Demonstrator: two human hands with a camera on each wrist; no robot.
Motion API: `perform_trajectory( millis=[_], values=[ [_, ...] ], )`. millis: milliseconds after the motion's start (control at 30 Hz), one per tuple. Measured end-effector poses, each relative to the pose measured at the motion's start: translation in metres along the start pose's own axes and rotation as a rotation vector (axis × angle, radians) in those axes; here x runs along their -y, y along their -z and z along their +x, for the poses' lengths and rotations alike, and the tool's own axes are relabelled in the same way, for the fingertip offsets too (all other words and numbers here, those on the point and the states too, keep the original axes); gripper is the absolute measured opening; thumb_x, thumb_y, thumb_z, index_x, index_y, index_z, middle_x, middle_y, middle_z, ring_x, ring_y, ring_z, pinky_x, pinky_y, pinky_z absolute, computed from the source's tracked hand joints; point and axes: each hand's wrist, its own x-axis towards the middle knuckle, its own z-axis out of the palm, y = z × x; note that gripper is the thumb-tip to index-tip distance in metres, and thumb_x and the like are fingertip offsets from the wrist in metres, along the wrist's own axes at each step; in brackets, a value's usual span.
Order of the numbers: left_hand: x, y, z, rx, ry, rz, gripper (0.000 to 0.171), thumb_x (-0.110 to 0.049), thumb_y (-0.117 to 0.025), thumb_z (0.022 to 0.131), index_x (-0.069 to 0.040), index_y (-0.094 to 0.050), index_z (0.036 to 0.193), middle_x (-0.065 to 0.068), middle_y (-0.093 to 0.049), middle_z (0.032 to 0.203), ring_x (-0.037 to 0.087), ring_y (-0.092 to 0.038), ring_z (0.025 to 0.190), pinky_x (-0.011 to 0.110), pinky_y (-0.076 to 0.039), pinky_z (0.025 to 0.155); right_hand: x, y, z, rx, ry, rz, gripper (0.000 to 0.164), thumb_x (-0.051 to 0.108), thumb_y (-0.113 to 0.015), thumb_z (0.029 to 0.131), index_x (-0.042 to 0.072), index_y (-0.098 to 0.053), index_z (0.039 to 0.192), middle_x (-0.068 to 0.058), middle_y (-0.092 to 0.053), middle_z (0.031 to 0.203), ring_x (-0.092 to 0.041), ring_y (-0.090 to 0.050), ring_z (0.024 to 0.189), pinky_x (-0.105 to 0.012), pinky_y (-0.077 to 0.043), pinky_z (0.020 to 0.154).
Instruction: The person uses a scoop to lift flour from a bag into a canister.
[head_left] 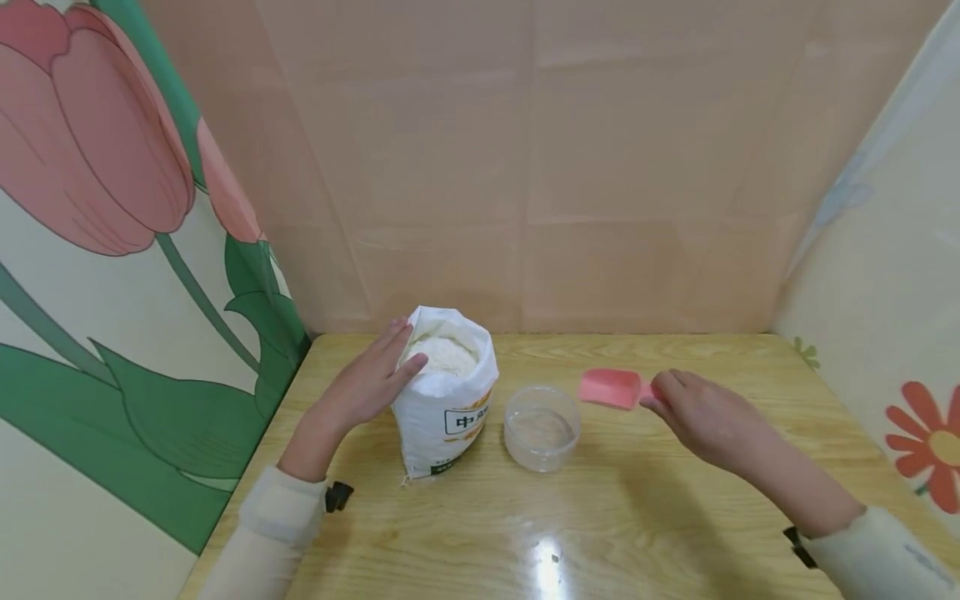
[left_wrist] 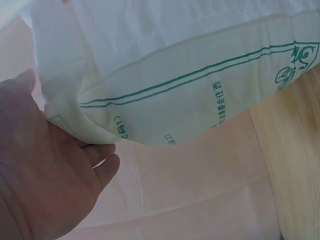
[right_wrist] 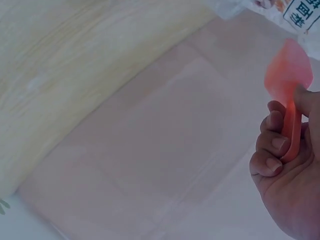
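A white bag [head_left: 442,417] of white powder that looks like flour stands upright with its top gaping. My left hand [head_left: 365,385] holds its left rim, the thumb lying across the edge of the mouth. In the left wrist view, my left hand [left_wrist: 50,175] sits at the bag [left_wrist: 165,75], some fingers hidden behind it. A round clear tub [head_left: 542,429] stands just right of the bag. My right hand [head_left: 708,421] grips a pink scoop [head_left: 611,389] by its handle, above the table and right of the tub. The right wrist view shows fingers curled round the handle [right_wrist: 291,132].
The wood-grain table [head_left: 480,533] ends at a pinkish-tan covered wall [head_left: 525,208] behind. A tulip-printed panel [head_left: 112,333] closes the left side, and a flower-printed panel [head_left: 885,317] the right. Light glares off the table near its front.
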Motion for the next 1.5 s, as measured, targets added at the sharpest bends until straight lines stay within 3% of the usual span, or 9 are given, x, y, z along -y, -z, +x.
perform_trajectory(
  millis=[367,633,1067,1267,1500],
  values=[
    [-0.003,-0.001,0.002,0.006,0.01,-0.011,0.085,-0.067,-0.025,0.104,-0.005,-0.019,0.162,0.008,-0.01,0.17,0.024,-0.005,0.157,0.048,-0.015,0.125,0.009,0.029,0.03,-0.007,0.099,-0.07,0.018,0.018,-0.072,0.094,0.013,-0.056,0.088,0.011,-0.041,0.071,-0.005,-0.037,0.061,-0.023,-0.037,0.053],
    [-0.003,-0.004,0.005,0.006,0.016,-0.017,0.087,-0.069,-0.023,0.103,-0.005,-0.018,0.162,0.007,-0.01,0.17,0.023,-0.004,0.157,0.048,-0.015,0.126,0.019,0.044,0.053,0.021,0.137,-0.06,0.014,0.019,-0.07,0.097,0.015,-0.057,0.091,0.011,-0.043,0.075,-0.005,-0.036,0.063,-0.023,-0.035,0.056],
    [-0.007,-0.004,0.01,0.007,0.015,-0.005,0.087,-0.07,-0.022,0.102,-0.007,-0.018,0.162,0.006,-0.01,0.17,0.024,-0.006,0.157,0.048,-0.016,0.125,0.043,0.068,0.098,0.153,0.036,-0.019,0.013,0.026,-0.062,0.102,0.015,-0.058,0.096,0.005,-0.047,0.076,-0.013,-0.043,0.067,-0.029,-0.038,0.059],
    [-0.008,-0.004,0.01,0.008,0.016,-0.014,0.086,-0.068,-0.023,0.103,-0.006,-0.018,0.162,0.007,-0.01,0.17,0.024,-0.005,0.157,0.048,-0.015,0.125,0.059,0.07,0.124,0.211,0.04,-0.046,0.02,0.033,-0.057,0.104,0.016,-0.058,0.095,0.005,-0.05,0.08,-0.014,-0.047,0.069,-0.031,-0.042,0.061],
    [-0.007,-0.006,0.011,0.012,0.013,-0.008,0.087,-0.069,-0.023,0.103,-0.006,-0.019,0.162,0.009,-0.011,0.17,0.022,-0.004,0.157,0.047,-0.016,0.125,0.073,0.063,0.15,0.221,0.119,-0.091,0.023,0.034,-0.06,0.103,0.014,-0.059,0.092,0.005,-0.054,0.082,-0.015,-0.05,0.07,-0.034,-0.047,0.061]
  ],
)
